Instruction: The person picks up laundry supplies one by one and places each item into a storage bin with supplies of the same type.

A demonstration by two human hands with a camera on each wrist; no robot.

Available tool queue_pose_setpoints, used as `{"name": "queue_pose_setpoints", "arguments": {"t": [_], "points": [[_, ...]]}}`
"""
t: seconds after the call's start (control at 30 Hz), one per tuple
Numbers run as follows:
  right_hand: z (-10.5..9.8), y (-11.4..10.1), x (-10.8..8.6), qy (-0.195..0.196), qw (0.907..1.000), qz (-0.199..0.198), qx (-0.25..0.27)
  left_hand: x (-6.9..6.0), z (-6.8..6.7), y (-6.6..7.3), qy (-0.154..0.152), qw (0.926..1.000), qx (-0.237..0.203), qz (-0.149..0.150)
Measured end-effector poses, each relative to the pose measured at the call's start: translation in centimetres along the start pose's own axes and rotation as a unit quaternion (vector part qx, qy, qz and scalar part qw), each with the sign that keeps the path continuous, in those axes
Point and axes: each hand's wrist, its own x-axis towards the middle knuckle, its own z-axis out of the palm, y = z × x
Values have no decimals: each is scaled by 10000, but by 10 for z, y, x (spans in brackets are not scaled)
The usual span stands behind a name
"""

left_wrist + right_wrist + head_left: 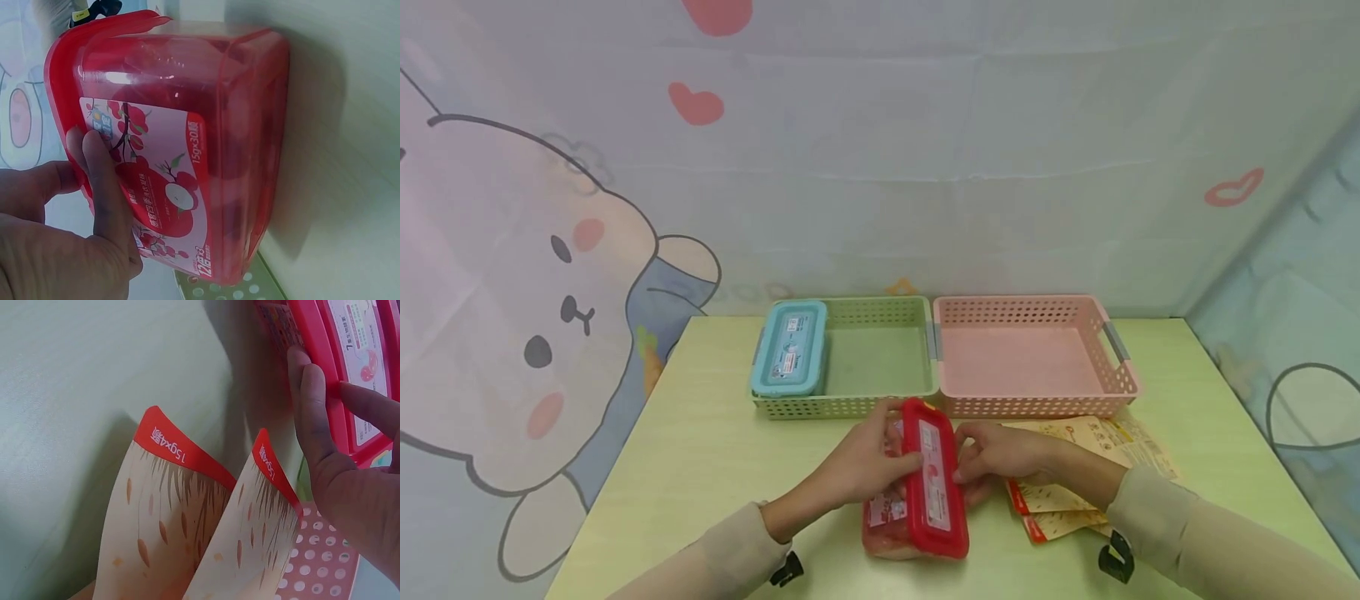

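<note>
A clear red plastic box (pixel 250 125) with a red lid (pixel 946 508) and a fruit label (pixel 165 206) stands tilted near the front middle of the table. My left hand (pixel 874 458) grips its left side, the thumb over the lid and the fingers along the side wall. From the right, my right hand (pixel 996 457) pinches the lid's rim, as the right wrist view shows from close by. Whether the lid is latched cannot be seen. Just right of the box lie several cream and red packets (pixel 1060 500), partly under my right forearm.
Behind the box, a green basket (pixel 842 407) and a pink basket (pixel 1037 407) stand side by side. In the green one's left end sits a blue-lidded box (pixel 790 350). The light green table (pixel 700 442) ends at a printed cloth (pixel 1000 167) at the back.
</note>
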Motion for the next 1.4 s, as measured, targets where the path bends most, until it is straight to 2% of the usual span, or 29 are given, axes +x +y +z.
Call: {"name": "queue_pose_setpoints", "arguments": {"t": [0.33, 0.63, 0.97, 1.23, 1.4], "points": [[5, -1, 0, 188, 9995, -154, -205, -4, -6, -5, 14, 9980, 558, 289], [7, -3, 0, 151, 9996, -220, -107, -13, -10, -6, -41, 9995, 231, 193], [11, -5, -1, 215, 9994, -245, -116, -19, -9, -1, -17, 9995, 311, 20], [9, -10, -8, 337, 9991, -195, -155, -21, -10, -2, -37, 9997, 200, -107], [6, -13, -13, 157, 9994, -290, -129, -23, -11, 2, -42, 9999, 158, 41]]}}
